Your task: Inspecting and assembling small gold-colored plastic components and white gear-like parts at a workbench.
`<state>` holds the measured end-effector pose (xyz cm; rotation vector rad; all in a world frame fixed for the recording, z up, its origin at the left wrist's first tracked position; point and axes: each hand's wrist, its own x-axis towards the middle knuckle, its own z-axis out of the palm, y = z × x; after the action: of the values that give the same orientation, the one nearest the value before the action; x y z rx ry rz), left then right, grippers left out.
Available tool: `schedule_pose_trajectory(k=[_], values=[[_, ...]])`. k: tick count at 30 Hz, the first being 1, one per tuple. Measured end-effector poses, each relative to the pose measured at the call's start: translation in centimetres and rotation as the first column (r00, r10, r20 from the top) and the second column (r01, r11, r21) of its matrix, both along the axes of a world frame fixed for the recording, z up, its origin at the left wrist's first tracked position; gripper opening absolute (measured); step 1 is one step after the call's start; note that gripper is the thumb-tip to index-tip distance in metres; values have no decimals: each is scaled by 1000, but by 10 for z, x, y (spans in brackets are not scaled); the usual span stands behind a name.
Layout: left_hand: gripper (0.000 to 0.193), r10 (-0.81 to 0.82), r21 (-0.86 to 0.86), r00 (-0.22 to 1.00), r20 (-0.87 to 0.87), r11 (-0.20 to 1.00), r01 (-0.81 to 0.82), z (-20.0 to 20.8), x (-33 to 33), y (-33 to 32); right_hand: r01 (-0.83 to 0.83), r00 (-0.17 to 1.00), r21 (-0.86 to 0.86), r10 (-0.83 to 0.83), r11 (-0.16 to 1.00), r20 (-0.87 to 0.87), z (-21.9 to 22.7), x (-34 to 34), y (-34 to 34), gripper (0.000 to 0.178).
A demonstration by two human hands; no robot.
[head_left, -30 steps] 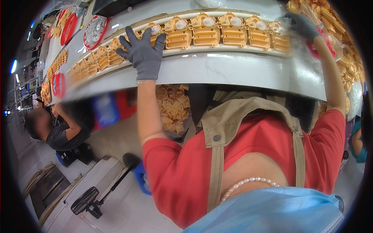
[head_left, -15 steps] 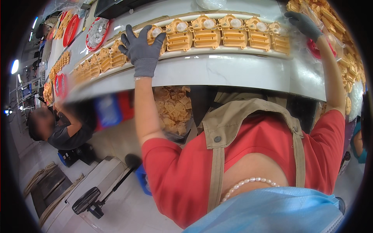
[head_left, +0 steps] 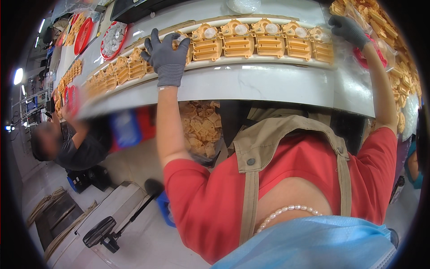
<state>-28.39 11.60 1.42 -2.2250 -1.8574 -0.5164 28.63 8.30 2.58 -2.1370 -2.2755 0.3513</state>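
Observation:
A row of yellow-orange plastic housings [head_left: 239,45], several with round clear-white discs set in them, lies along two white rails [head_left: 268,59] on the worktable. My left hand [head_left: 166,56], in a grey glove, rests over the left-middle of the row. Its fingers are apart and bent, and thumb and fingertips reach around a housing that the hand partly hides. Beside the last housing at the row's right end [head_left: 321,49] is my right hand [head_left: 350,32], gloved too. Its fingers stretch leftward toward that end, and nothing shows in them.
Loose orange parts [head_left: 374,27] pile up at the far right, next to a red-pink ring-shaped item [head_left: 369,56] under clear plastic. A red tray [head_left: 113,40] of whitish discs stands behind the row. Below the table is a bin of orange pieces [head_left: 204,130]. A co-worker [head_left: 74,150] sits at left.
My left hand has shifted slightly right and toward me, its fingers drawing in from a wider spread. My right hand has barely moved. The co-worker's arms have moved.

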Motion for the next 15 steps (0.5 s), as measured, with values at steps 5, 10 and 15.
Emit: schedule_pose_trajectory(k=[5, 10, 15], values=[[44, -18, -17, 983, 181, 1000, 21, 3, 0, 0, -7, 1000, 4, 7, 1000, -2, 3, -1, 2, 22], [47, -22, 66, 999, 44, 998, 19, -6, 3, 0, -54, 998, 74, 55, 996, -20, -3, 10, 6, 23], [60, -89, 135, 992, 84, 988, 77, 0, 18, 4, -52, 994, 185, 68, 981, -84, -19, 42, -10, 18]])
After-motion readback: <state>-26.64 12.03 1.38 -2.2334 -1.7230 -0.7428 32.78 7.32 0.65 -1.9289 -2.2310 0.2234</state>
